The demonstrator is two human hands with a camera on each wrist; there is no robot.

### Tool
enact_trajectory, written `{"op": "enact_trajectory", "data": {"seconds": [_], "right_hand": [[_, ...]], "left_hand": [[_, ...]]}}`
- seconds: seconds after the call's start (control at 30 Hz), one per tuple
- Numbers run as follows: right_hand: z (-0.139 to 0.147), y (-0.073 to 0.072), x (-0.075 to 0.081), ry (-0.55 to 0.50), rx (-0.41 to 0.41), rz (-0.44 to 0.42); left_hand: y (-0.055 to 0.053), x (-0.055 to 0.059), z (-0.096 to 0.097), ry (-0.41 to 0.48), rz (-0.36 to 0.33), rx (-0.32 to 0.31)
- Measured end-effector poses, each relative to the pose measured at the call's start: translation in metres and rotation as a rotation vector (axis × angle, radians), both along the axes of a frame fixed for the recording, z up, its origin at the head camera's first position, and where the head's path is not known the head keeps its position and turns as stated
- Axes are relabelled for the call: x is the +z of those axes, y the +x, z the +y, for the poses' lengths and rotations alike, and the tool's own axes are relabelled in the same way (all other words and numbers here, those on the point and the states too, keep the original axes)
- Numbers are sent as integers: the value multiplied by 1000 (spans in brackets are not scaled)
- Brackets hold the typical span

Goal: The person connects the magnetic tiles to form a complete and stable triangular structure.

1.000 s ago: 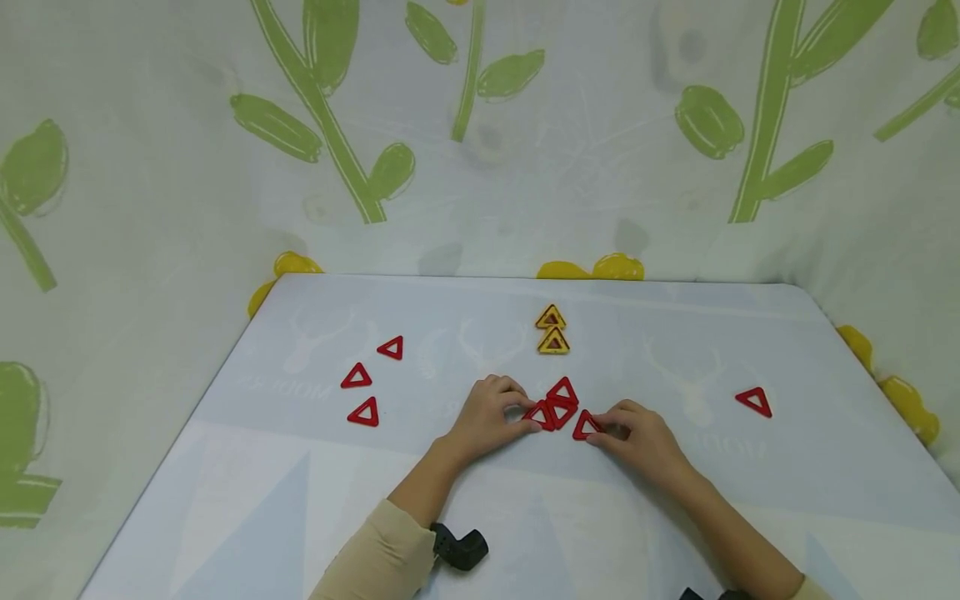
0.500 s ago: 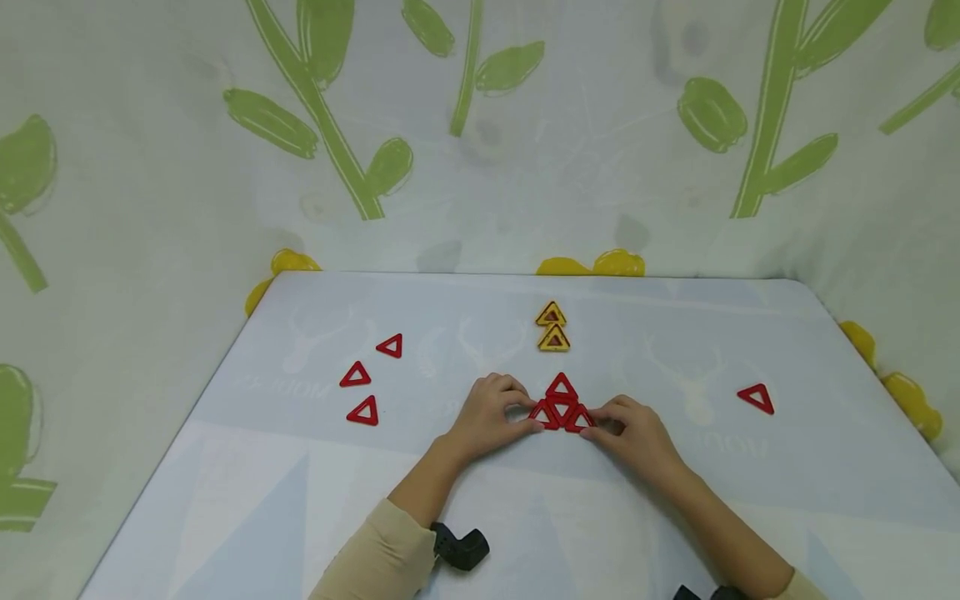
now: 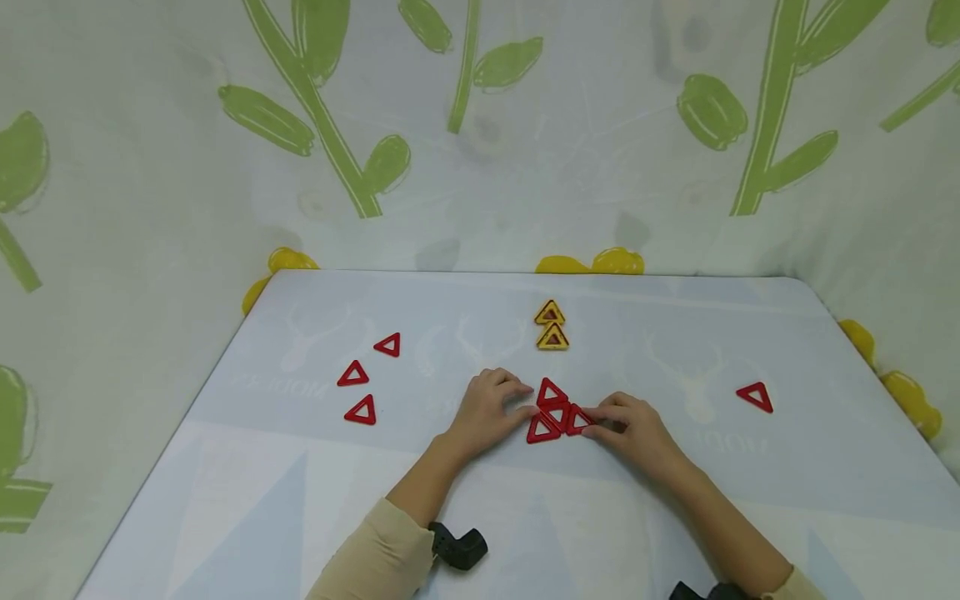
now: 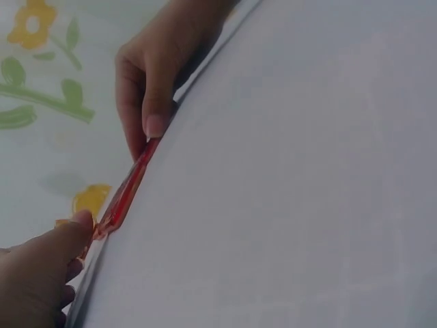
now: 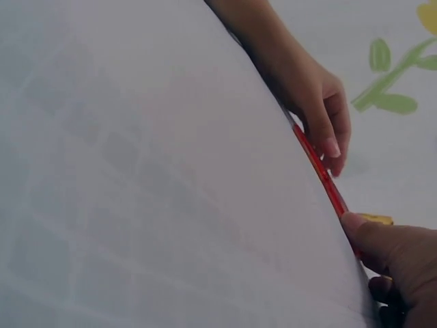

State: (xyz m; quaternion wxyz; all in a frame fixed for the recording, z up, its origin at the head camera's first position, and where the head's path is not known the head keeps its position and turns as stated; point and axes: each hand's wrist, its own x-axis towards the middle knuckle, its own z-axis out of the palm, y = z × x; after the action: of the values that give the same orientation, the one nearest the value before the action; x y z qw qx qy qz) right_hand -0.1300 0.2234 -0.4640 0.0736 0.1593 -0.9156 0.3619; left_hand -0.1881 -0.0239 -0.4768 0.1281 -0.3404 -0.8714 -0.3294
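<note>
Several red triangular frame tiles (image 3: 555,406) lie edge to edge in a flat cluster at mid-table, turned slightly askew. My left hand (image 3: 483,410) is at the cluster's left side, its thumb tip at the edge of the tiles and its index finger raised apart. On the other side, my right hand (image 3: 637,429) pinches the right-hand red triangular tile (image 3: 571,419) between thumb and fingers. Seen edge-on in the left wrist view, the red tiles (image 4: 126,195) span the space between both hands. The right wrist view shows the right thumb (image 5: 362,229) on the red edge.
Two yellow triangular pieces (image 3: 552,346) lie one behind the other past the cluster. Three loose red triangles (image 3: 352,382) are spread on the left, and another red triangle (image 3: 761,392) lies far right. A cloth with green leaf prints (image 3: 487,192) hangs behind the table.
My right hand has brought its tile leftward against the other red tiles. Since then the cluster has turned counter-clockwise, and my left fingers have loosened from the left tile.
</note>
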Motion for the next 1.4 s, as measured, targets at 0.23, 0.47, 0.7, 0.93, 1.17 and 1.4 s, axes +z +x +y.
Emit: {"op": "enact_trajectory", "data": {"seconds": [0.23,0.47,0.7,0.93,1.17,1.4], "right_hand": [[3,-7,-6,-4,148,144],[0,-6,-4,-18,7,52],[-10,1,-4,21,-161,55],[-20,3,-5,84,-254,114],[-23,0,-3,82,-307,70],[-28,1,3,56,-377,-83]], "left_hand": [[-1,1,2,-151,-118,68],[-1,1,3,-127,-128,97],[1,1,4,-76,-109,142],[1,2,4,-30,-108,139],[-1,2,2,56,-148,87],[-2,2,3,111,-224,53]]}}
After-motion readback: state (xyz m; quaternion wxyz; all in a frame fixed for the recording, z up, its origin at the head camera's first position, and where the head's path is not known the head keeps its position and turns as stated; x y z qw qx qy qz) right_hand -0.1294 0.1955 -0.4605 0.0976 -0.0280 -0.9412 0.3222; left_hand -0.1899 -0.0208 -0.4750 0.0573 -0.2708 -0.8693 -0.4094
